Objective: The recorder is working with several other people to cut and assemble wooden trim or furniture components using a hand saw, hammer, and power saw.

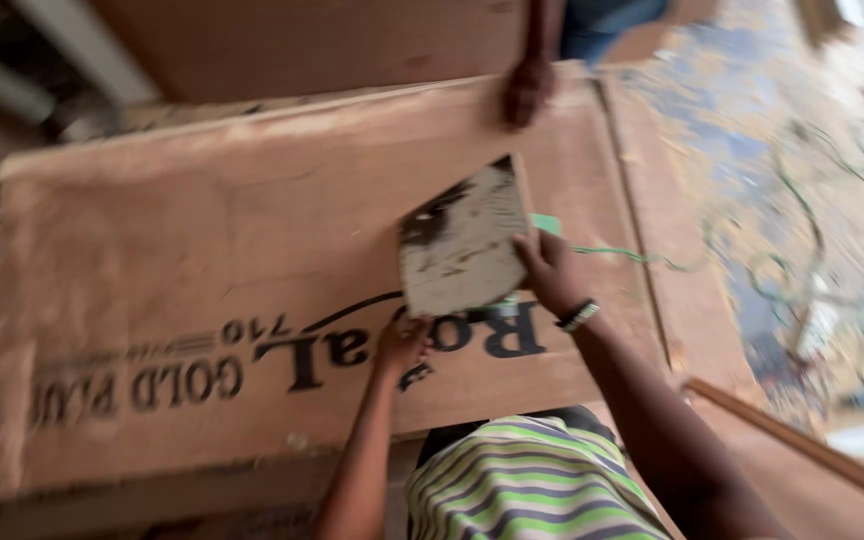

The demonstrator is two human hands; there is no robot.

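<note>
The person is leaning over a large plywood sheet that is lying flat and filling most of the view, with dark printed lettering running across its near half. Both hands are holding a small pale board, smeared with dark stains, which is resting tilted on the plywood near the middle of the sheet. The left hand is gripping the lower left corner of the board, with its fingers curled around the bottom edge. The right hand, wearing a banded wristband, is clasping the board's right edge, with the thumb pressing on the face. A small green scrap is peeking out just beside the board's right edge, and a thin green wire is trailing away from it across the plywood toward the littered floor. At the far edge of the plywood another person's hand is resting on the sheet, seemingly closed over its rim, though the blur is making that hard to judge. The wearer's striped shirt is showing at the bottom, and a wooden strip is running slantwise at lower right.
</note>
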